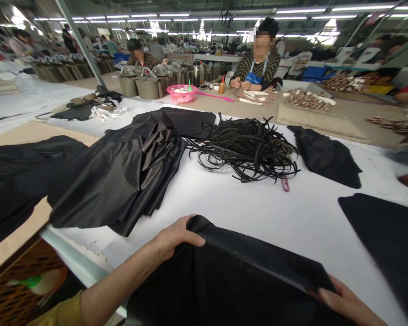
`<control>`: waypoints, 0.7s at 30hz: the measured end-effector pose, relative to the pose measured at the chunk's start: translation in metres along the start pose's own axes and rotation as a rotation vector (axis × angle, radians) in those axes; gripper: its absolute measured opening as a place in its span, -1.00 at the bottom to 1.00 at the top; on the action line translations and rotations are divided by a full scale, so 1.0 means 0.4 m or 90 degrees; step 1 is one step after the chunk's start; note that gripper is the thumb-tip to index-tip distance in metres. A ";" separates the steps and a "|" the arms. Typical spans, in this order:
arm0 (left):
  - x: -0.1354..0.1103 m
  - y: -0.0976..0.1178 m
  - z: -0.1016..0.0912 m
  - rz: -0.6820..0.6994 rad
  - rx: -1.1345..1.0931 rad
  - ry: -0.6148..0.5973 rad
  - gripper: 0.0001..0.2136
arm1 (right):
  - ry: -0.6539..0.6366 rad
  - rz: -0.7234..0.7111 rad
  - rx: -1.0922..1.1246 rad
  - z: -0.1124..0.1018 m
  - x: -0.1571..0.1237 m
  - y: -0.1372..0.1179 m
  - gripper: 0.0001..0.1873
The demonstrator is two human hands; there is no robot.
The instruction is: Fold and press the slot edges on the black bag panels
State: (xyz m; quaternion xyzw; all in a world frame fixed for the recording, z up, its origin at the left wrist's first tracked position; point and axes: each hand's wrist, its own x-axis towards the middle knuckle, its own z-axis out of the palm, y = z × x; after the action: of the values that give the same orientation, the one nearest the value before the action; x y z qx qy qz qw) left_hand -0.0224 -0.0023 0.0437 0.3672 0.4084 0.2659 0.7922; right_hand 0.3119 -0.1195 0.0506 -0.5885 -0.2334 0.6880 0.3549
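Note:
A large black sheet of leather-like material (pixel 245 271) hangs between my two hands over the near edge of the white-covered table (pixel 313 217). Its upper edge is folded over. My left hand (pixel 183 233) grips the top left corner, thumb in front and fingers behind. At the right end, my right hand (pixel 343 299) pinches the same edge, its fingers partly hidden behind the material. Beyond the sheet lies a tangled heap of thin black strips (pixel 248 147). Crumpled black material (pixel 122 167) is piled to the left.
More black pieces (pixel 387 240) lie at the right. Farther back are a pink basin (pixel 182 94), several olive bags (pixel 149 87) and an orange bottle (pixel 221 86). A co-worker (pixel 258 59) sits across the table. An orange crate (pixel 7 294) stands below at left.

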 end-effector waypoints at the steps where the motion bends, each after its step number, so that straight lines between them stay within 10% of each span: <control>1: 0.005 -0.002 0.001 0.016 0.029 0.022 -0.66 | -0.004 0.004 0.022 0.012 0.002 -0.008 -0.46; 10: 0.033 -0.006 -0.008 0.162 0.230 0.193 -0.79 | 0.072 -0.055 -0.020 0.014 0.026 -0.028 -0.40; 21: 0.039 0.040 -0.082 0.125 0.396 0.218 -0.75 | 0.188 -0.064 -0.160 -0.045 0.074 -0.007 -0.55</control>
State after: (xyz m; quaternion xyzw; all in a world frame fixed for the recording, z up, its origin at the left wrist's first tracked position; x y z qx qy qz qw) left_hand -0.0440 0.0304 0.0366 0.5783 0.5591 0.2616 0.5334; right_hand 0.3283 -0.0969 0.0302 -0.7102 -0.2918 0.5411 0.3430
